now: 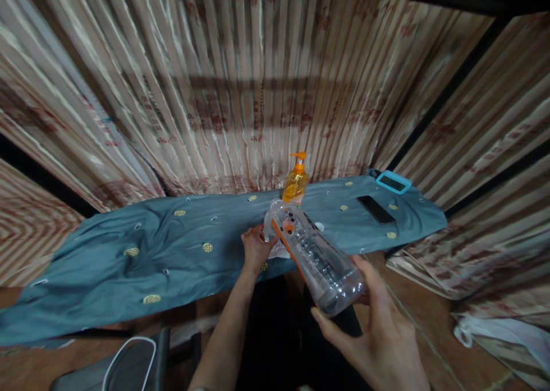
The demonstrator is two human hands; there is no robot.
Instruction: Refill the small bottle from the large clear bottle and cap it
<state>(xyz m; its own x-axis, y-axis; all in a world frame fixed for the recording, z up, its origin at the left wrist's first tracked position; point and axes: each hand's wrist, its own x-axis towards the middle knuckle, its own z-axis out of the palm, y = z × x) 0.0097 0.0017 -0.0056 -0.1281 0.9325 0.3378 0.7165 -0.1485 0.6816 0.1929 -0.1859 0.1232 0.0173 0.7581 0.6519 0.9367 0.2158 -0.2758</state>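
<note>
Two hands are busy here, and both are on the same job by the look of it; the right hand (378,328) is wrapped around the base end of a clear plastic bottle (315,253), fingers curled under and thumb up the side, so it's a firm closed grip on the bottle; the bottle is tipped well over, base raised toward the camera and neck pointing down and away toward the table edge, which is how a bottle gets held when something is being poured out of it or squeezed toward the mouth. An orange label strip can be seen running along its side.

The left hand (256,247) is down at the table edge, right by the bottle's neck; its fingers are closed around something pale and small there, maybe a cup or a bit of plastic, but it can't be told for sure since the bottle neck covers most of it; it's probably being steadied so it doesn't shift under the mouth of the bottle.

The table is covered by a blue-grey cloth (141,248) with little yellow patterns, rumpled on the left. An orange pump bottle (295,182) is stood upright just behind the clear bottle, near the back edge, kept out of the way. Off to the right, well apart from the hands, a black phone (376,209) is laid flat, and a second phone in a blue case (392,181) sits near the corner. Striped curtains (240,82) are hung behind everything.
</note>
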